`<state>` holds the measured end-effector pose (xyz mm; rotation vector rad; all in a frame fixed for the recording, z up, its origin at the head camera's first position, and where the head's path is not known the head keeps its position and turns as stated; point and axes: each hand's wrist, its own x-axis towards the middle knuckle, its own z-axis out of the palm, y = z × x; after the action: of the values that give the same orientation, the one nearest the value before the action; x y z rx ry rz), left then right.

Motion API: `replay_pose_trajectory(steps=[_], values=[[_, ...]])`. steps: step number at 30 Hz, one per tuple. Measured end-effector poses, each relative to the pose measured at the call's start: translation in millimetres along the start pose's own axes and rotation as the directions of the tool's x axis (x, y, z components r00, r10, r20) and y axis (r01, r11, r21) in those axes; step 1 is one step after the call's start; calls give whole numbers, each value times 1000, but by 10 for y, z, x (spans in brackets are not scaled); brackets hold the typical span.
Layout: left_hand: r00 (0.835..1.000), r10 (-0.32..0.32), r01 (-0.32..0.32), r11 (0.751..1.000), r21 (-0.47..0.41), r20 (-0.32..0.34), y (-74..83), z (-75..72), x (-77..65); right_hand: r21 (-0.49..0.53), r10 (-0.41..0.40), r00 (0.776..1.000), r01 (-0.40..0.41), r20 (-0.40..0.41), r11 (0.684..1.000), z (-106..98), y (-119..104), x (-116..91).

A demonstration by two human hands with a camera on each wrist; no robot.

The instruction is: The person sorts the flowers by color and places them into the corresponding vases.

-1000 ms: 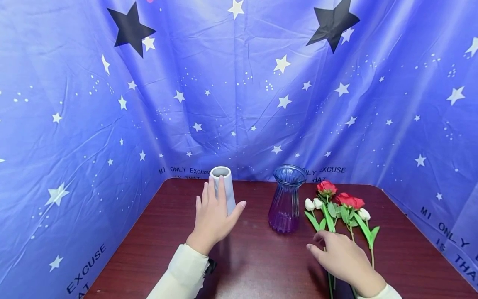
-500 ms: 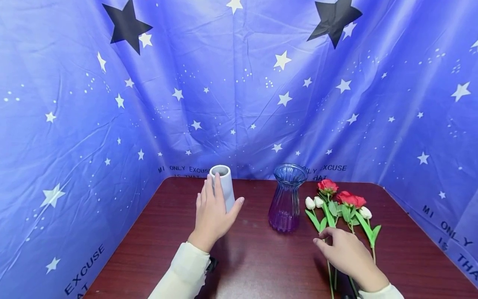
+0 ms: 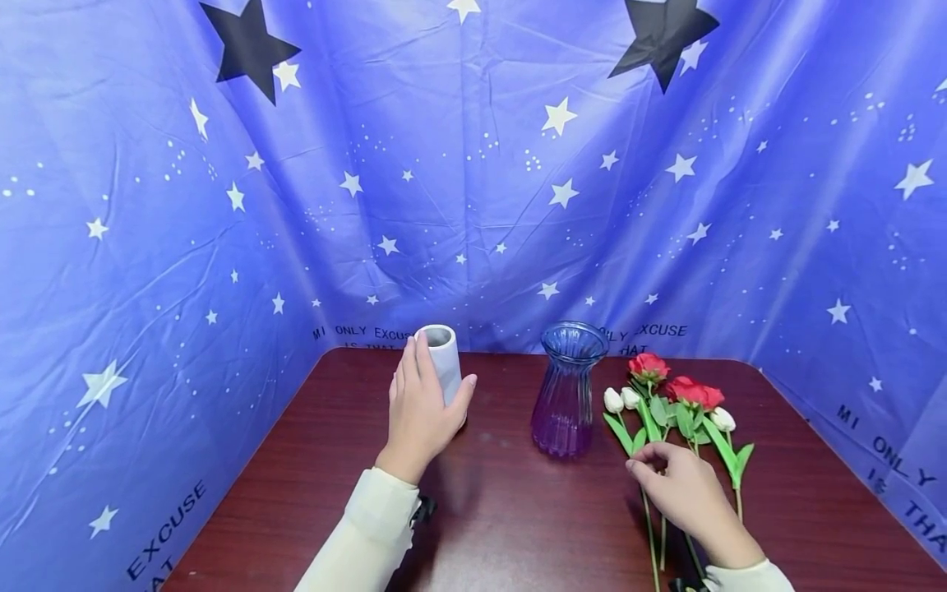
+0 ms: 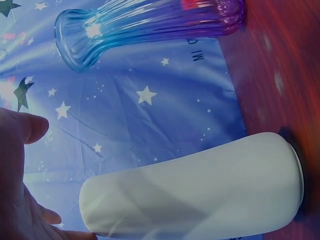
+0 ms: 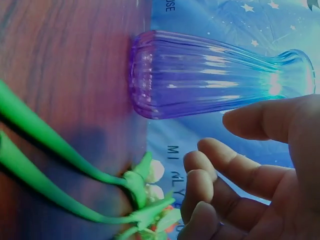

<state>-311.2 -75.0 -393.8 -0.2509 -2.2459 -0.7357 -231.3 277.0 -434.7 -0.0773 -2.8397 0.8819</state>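
Nearest to the person, the green stems (image 3: 650,538) of the flowers lie on the right part of the worktop (image 3: 518,526), pointing to its near edge, which is out of view. Above them is the right hand (image 3: 688,497), with the fingers loosely bent; the right wrist view shows a free gap behind the thumb, and I see nothing grasped. Compared with one second ago, this hand is a little closer to the red roses (image 3: 695,393) and white tulips, which lie toward the far right corner. Farther on, the left hand (image 3: 420,415) has extended fingers beside the white vase (image 3: 449,372), not wrapped around it; if they touch, I cannot tell. These fingers have shifted leftward, so more of the vase wall is visible. I judge both hands are only taking position, as nothing is lifted. Both the white vase and the glass vase (image 3: 564,411) stand upright near the far edge, before the starry cloth (image 3: 473,247).
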Motion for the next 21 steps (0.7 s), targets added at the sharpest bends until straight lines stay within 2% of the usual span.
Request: replay_pose_trajectory(steps=[4, 11, 17, 21], values=[[1000, -21, 21, 1000, -22, -7, -23, 18, 21, 22, 9, 1000, -9, 7, 1000, 36, 15, -4], [999, -46, 45, 997, -68, -5, -45, 62, 86, 35, 5, 1000, -4, -27, 999, 47, 78, -26], [991, -131, 133, 979, -155, 26, -75, 98, 150, 40, 32, 999, -30, -37, 999, 47, 92, -42], [983, -185, 183, 962, -202, 6, -98, 127, 203, 33, 47, 998, -46, -31, 998, 36, 88, -34]])
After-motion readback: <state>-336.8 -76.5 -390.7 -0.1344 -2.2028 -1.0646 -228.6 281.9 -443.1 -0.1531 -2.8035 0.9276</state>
